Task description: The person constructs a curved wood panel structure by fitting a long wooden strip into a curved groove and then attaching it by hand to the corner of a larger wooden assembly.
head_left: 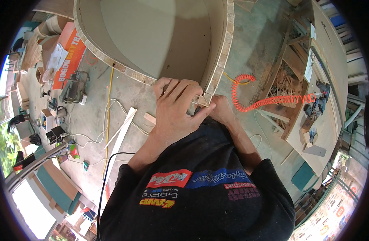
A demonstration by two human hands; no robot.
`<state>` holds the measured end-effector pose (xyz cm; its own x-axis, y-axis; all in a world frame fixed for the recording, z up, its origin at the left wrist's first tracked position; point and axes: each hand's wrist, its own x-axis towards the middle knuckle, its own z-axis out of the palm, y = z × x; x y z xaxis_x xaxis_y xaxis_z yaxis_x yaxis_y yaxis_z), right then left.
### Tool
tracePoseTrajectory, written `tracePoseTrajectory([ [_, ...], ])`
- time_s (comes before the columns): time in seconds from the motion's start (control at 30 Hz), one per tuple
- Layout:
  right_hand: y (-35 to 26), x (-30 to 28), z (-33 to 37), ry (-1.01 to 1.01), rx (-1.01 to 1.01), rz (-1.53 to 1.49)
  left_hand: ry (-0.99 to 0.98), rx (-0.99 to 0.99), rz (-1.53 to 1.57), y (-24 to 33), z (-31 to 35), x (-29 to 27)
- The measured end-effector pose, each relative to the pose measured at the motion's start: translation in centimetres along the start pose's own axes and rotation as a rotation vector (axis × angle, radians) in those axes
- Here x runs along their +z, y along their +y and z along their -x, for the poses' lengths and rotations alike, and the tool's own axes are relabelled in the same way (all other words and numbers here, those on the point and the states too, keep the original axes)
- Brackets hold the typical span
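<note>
A large teardrop-shaped shell [152, 28] with a grey inside stands in front of me, its pointed corner toward my body. Small beige and brown stone-like pieces line its rim [221, 60]. My left hand [174, 108] is bent over the rim just left of that corner, fingers curled on the edge and thumb stretched toward the tip. Between thumb and fingers shows a small brownish rim piece [200, 100]; whether it is loose or fixed I cannot make out. My right hand [220, 109] is at the corner's outer side, its fingers mostly hidden behind the left thumb and the corner.
A coiled orange air hose [269, 99] runs to tools on the wooden workbench [299, 136] at right. On the concrete floor lie a white strip [122, 132], a yellow cable [109, 104] and pale cords. A machine [74, 87] and an orange banner [70, 56] stand left.
</note>
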<state>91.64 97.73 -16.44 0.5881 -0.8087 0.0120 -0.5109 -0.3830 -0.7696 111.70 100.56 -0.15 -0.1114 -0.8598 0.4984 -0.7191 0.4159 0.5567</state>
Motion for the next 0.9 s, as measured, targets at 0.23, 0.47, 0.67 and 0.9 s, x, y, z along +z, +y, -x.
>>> tracePoseTrajectory([
  [0.23,0.4,0.1,0.0,-0.040,0.015,-0.028,-0.009,0.000,0.011,-0.2,-0.1,0.1],
  [0.47,0.5,0.1,0.0,-0.018,-0.028,-0.040,-0.037,0.006,0.042,-0.3,0.0,-0.2],
  [0.67,-0.6,-0.9,-0.5,-0.019,-0.025,-0.042,-0.084,-0.001,0.033,-0.4,0.0,-0.7],
  [0.9,-0.8,-1.2,-0.5,-0.035,0.016,-0.066,-0.068,0.000,-0.004,-0.4,0.2,-0.4],
])
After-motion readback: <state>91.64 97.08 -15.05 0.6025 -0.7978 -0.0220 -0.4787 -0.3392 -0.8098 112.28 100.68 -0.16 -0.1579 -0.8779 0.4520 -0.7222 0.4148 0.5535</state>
